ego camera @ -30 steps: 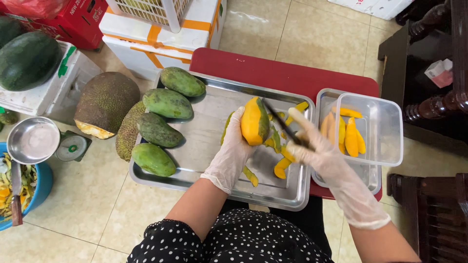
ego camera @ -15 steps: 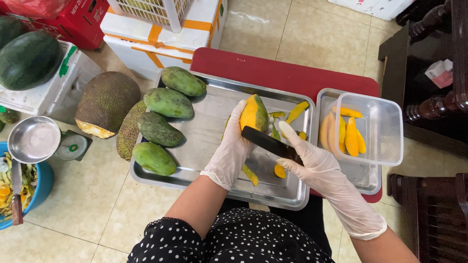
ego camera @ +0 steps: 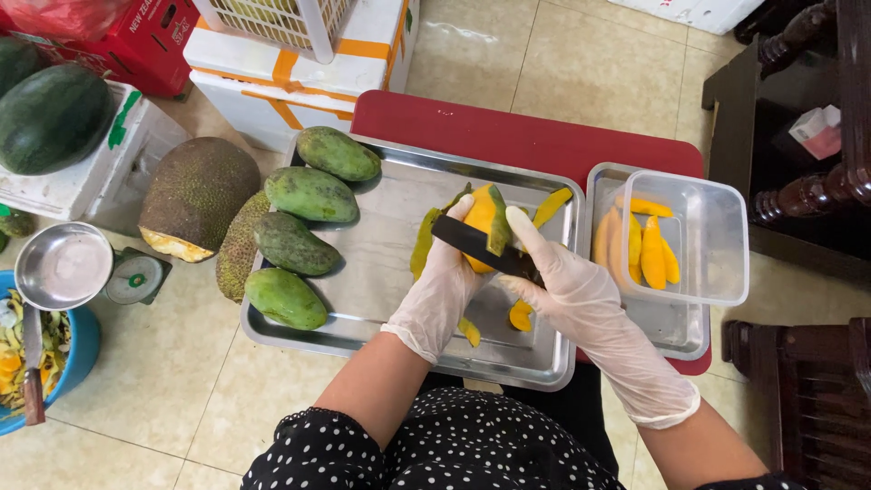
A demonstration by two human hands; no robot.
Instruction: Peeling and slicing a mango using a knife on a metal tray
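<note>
The person's gloved left hand [ego camera: 437,290] is wrapped around a half-peeled mango [ego camera: 487,222], holding it up over the middle of the big steel tray [ego camera: 381,299]. The fruit's long axis points away from the body, toward the far rim, with yellow flesh bared on the near-left side and green skin on the right. The gloved right hand [ego camera: 567,290] is clenched on the handle of a dark knife [ego camera: 472,243], index finger stretched along the fruit. The blade lies crosswise to the mango's length, flat against its near face, so the right hand sits just beside and right of the fruit while the left cups it from below. Strips of peel [ego camera: 552,207] lie on the tray beyond. 4 whole green mangoes [ego camera: 310,193] rest along the tray's left edge; peeled slices [ego camera: 653,254] sit in the clear tub [ego camera: 717,263] to the right.
</note>
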